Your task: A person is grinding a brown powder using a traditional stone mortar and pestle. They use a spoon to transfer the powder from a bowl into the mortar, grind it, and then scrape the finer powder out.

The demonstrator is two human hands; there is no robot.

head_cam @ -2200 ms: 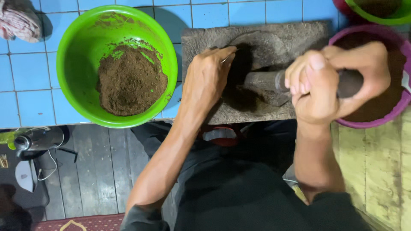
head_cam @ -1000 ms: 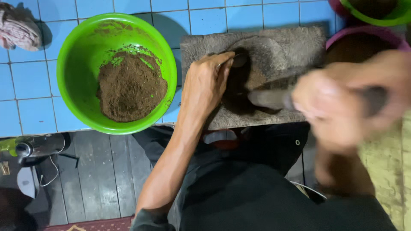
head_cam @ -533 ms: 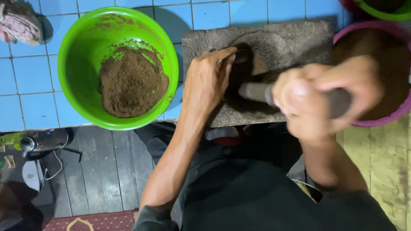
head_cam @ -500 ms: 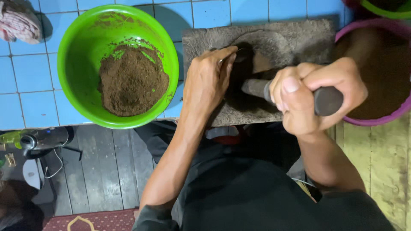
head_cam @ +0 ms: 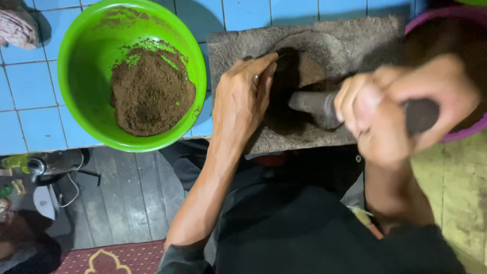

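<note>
I see my right hand [head_cam: 401,114] closed around the stone roller [head_cam: 317,106], lying across the grinding slab [head_cam: 345,38], while my left hand [head_cam: 241,99] rests half-open beside the dark paste [head_cam: 286,83], keeping it under the roller, near the green bowl [head_cam: 83,81].

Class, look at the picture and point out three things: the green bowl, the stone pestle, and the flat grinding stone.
green bowl [head_cam: 76,91]: head view, bare inner wall at its left side.
stone pestle [head_cam: 312,104]: head view, grey end left of the right hand.
grinding stone [head_cam: 365,35]: head view, bare top surface near its far edge.
</note>
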